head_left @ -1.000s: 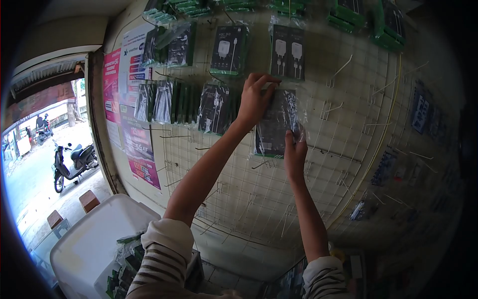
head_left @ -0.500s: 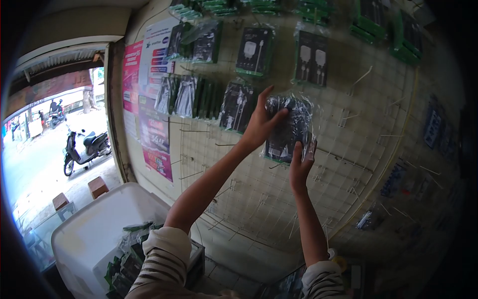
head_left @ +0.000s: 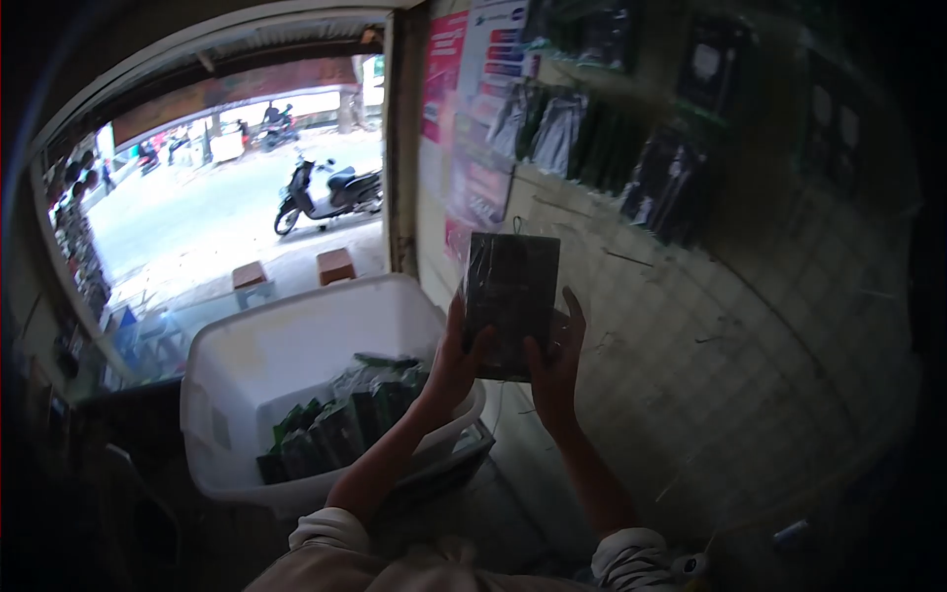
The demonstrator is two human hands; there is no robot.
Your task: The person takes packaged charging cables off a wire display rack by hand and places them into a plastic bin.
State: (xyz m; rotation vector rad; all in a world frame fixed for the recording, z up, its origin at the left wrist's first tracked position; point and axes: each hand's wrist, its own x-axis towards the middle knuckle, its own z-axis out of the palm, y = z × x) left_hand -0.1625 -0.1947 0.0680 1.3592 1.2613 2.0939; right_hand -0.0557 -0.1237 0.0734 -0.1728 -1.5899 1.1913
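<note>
A dark flat box in clear plastic wrap (head_left: 513, 296) is held upright in front of me between both hands. My left hand (head_left: 456, 360) grips its lower left side, thumb on the face. At the lower right, my right hand (head_left: 557, 360) holds it with the thumb on the face and the fingers along the edge. Below and to the left stands a large white plastic tub (head_left: 222, 365), with several green and dark packages (head_left: 340, 429) piled inside it.
On the wall at the upper right hang packaged chargers and cables (head_left: 666, 183) on a wire grid with bare hooks (head_left: 626, 259). Posters (head_left: 478, 168) are beside the doorway. Outside are a parked scooter (head_left: 330, 192) and two brown blocks (head_left: 336, 264). A glass counter (head_left: 182, 331) stands behind the tub.
The view has swung left and down toward the tub. Both hands have come away from the wall grid with the wrapped box, which is now in front of the wall near the tub.
</note>
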